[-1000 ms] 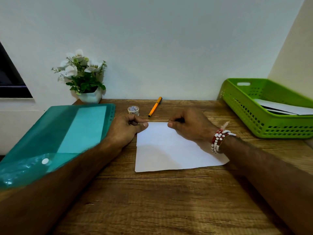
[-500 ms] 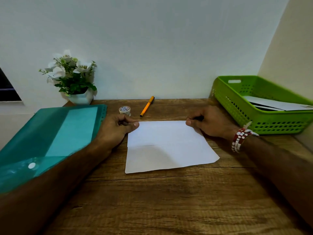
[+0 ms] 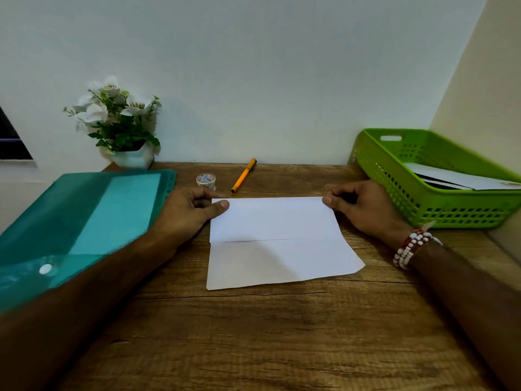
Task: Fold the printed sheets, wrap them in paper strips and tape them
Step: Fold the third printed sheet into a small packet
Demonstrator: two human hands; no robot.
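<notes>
Light, floppy white paper sheet (image 3: 282, 261) toward far edge of brown wooden surface (image 3: 282, 340) | left grip (image 3: 191, 210), right grip (image 3: 363, 204) pinch its folded corners | likely the best hold.

A potted plant (image 3: 124, 128) is being displayed at the table's (image 3: 253, 348) back left corner, against the wall. A teal folder (image 3: 84, 221) is being supported just in front of it. An orange pen (image 3: 244, 175) is being rested near the back edge, and a green basket (image 3: 451, 210) is being borne at the right.
</notes>
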